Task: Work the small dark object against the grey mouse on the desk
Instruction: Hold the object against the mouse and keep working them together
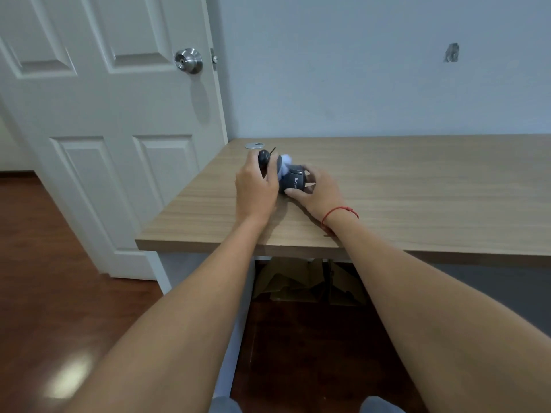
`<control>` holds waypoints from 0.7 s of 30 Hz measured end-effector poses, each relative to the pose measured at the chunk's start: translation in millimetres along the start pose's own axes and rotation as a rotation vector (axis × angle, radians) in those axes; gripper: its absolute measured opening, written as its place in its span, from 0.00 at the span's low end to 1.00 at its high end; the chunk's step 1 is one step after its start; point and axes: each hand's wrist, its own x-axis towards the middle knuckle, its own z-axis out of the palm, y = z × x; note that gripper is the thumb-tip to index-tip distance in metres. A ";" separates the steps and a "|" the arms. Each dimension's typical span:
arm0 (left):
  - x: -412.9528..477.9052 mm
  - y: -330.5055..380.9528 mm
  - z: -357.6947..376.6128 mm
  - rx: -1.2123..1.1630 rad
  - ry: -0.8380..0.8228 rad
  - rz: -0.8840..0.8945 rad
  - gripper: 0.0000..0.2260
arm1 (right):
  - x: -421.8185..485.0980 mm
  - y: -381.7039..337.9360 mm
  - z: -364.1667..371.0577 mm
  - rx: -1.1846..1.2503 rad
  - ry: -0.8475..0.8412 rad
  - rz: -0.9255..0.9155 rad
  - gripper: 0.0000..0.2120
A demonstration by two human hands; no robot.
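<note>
A grey mouse [293, 177] with white lettering lies on the wooden desk [387, 186] near its left end. My right hand [317, 190] grips the mouse from the right side and holds it tilted. My left hand [256, 186] is closed around a small dark rounded object [264, 157] with a thin black pin sticking up from it. That object is held just left of the mouse. A pale blue-white piece [285, 162] shows between the dark object and the mouse; what it is stays unclear.
A flat silver disc [255, 145] lies on the desk at the back left corner. A white panelled door [113, 120] with a metal knob stands left of the desk. Cardboard pieces [307, 281] sit under the desk on the dark wooden floor.
</note>
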 end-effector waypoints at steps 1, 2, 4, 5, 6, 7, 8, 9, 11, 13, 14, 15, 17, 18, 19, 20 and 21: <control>-0.6 3.2 -1.1 -0.051 0.007 0.011 0.12 | 0.5 -0.4 1.1 -0.022 -0.005 -0.014 0.25; -0.9 4.0 -2.0 -0.062 0.016 0.010 0.12 | 0.9 -0.9 1.9 -0.035 -0.007 -0.022 0.24; 0.4 -0.4 -1.8 0.028 0.012 -0.047 0.12 | 0.3 -1.9 2.7 -0.049 0.001 -0.020 0.23; 0.9 -3.4 -1.2 0.114 -0.006 -0.105 0.12 | -0.4 -2.0 2.7 -0.049 0.004 -0.022 0.22; 1.4 -5.5 -0.7 0.188 -0.022 -0.164 0.12 | -0.6 -2.0 2.3 -0.049 0.004 -0.027 0.22; 1.8 -7.2 -0.8 0.222 -0.024 -0.195 0.12 | -1.2 -2.0 2.7 -0.054 0.001 -0.032 0.23; 2.2 -6.5 -1.1 0.210 -0.007 -0.188 0.11 | -0.8 -1.5 2.9 -0.064 -0.002 -0.033 0.24; 2.4 -5.1 -1.2 0.158 0.016 -0.151 0.12 | -0.3 -1.0 2.9 -0.076 -0.003 -0.029 0.24; 0.7 2.1 -2.1 0.015 0.031 -0.046 0.11 | 2.1 0.6 3.0 -0.108 0.014 -0.024 0.24; -3.8 9.4 -3.3 -0.049 -0.029 0.072 0.10 | 3.3 1.6 2.9 -0.152 0.020 -0.032 0.23; -5.7 10.1 -2.6 -0.040 -0.059 0.117 0.10 | 3.4 1.3 3.0 -0.175 0.017 -0.041 0.22; -6.1 8.7 -1.5 -0.017 -0.069 0.130 0.10 | 3.0 0.5 3.1 -0.194 0.015 -0.051 0.22; -3.6 3.1 -1.2 0.046 -0.009 0.056 0.11 | 2.0 -1.4 3.3 -0.222 0.007 -0.085 0.22; -2.2 1.5 -2.2 0.078 0.037 0.005 0.11 | 1.9 -1.9 3.6 -0.232 0.007 -0.101 0.22; -1.4 0.1 -3.0 0.088 0.056 -0.017 0.11 | 1.6 -2.1 3.8 -0.236 0.008 -0.106 0.22; -2.0 1.4 -3.9 0.066 0.038 0.003 0.11 | 1.9 -2.0 3.6 -0.229 0.013 -0.096 0.21; -3.5 3.7 -3.7 0.035 -0.003 0.048 0.10 | 2.8 -0.7 3.2 -0.212 0.020 -0.075 0.21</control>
